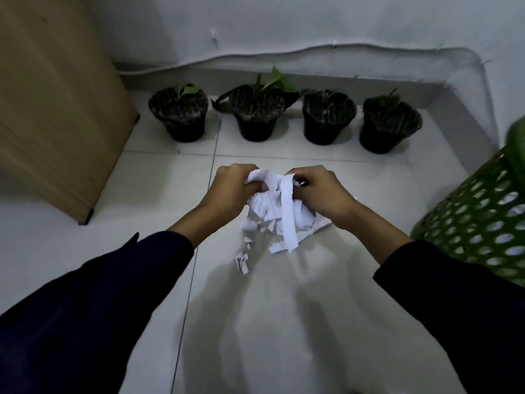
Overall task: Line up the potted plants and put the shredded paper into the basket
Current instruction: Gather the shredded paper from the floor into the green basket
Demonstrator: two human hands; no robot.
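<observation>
Several black potted plants stand in a row along the far wall: the leftmost pot [179, 113], its neighbour [257, 112], another pot [326, 116] and the rightmost pot [387, 125]. A heap of white shredded paper [279, 214] lies on the tiled floor in front of them. My left hand [230, 191] and my right hand [321, 191] grip the top of the heap from both sides. Long strips hang down between my hands. A few small scraps [242, 261] lie loose nearer to me. A green perforated basket [477, 220] stands at the right edge.
A brown wooden cabinet side [56, 109] fills the left. A white wall [312, 21] with a cable along its base runs behind the pots. The floor [270, 322] is pale tile.
</observation>
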